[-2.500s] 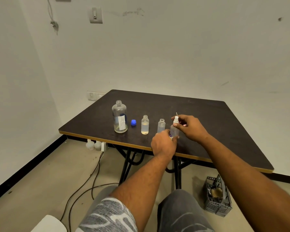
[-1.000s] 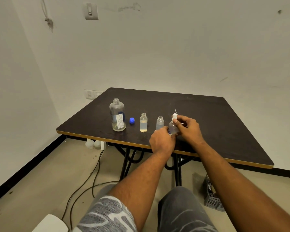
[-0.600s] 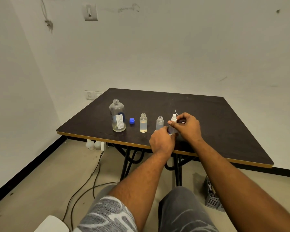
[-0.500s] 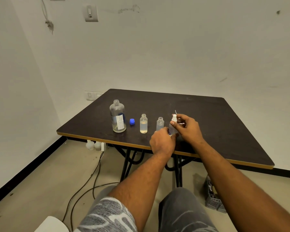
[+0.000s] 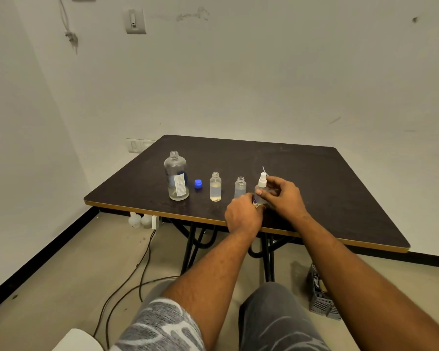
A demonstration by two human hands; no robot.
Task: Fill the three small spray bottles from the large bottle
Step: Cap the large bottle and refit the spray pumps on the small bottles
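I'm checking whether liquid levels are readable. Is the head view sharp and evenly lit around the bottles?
Head view: soft, even light, no strong glare on the table; the large bottle and two open small bottles look sharp enough; the capped spray bottle is partly hidden by the left hand and right hand.

Lower body of the third spray bottle (image 5: pixel 262 184) masked by left hand (image 5: pixel 242 216) and right hand (image 5: pixel 285 198); fill level unconfirmed. Left fingertips concealed, apparently at its base. Label print on large bottle (image 5: pixel 176 173) illegible.
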